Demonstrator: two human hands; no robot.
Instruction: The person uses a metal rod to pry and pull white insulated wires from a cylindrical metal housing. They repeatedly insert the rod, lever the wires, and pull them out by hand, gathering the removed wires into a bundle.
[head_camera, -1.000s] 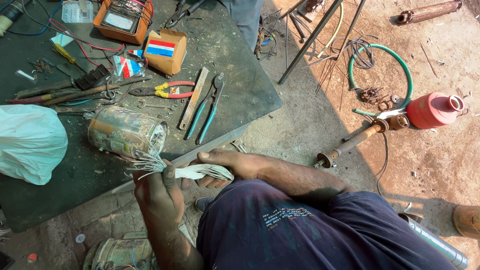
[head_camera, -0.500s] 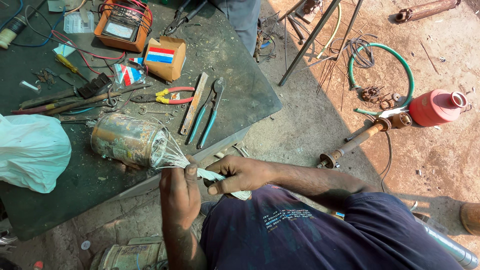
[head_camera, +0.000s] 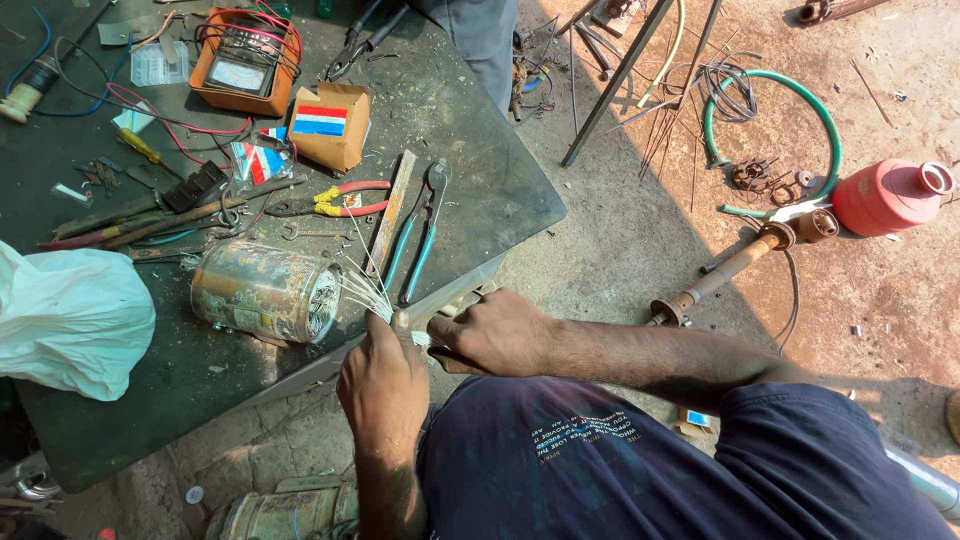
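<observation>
Dark workbench (head_camera: 480, 190); motor housing (head_camera: 262, 292), pliers (head_camera: 420, 235), white bag (head_camera: 70, 320).

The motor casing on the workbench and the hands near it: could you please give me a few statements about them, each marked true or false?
1. The rusty motor casing lies on its side on the dark table. True.
2. Both hands grip the white leads coming from its open end: left hand, right hand. True.
3. The blue-handled pliers are in the right hand. False; they lie on the table.
4. The white plastic bag sits right of the casing. False; it is left of it.
5. The red-handled pliers lie beyond the casing. True.
</observation>
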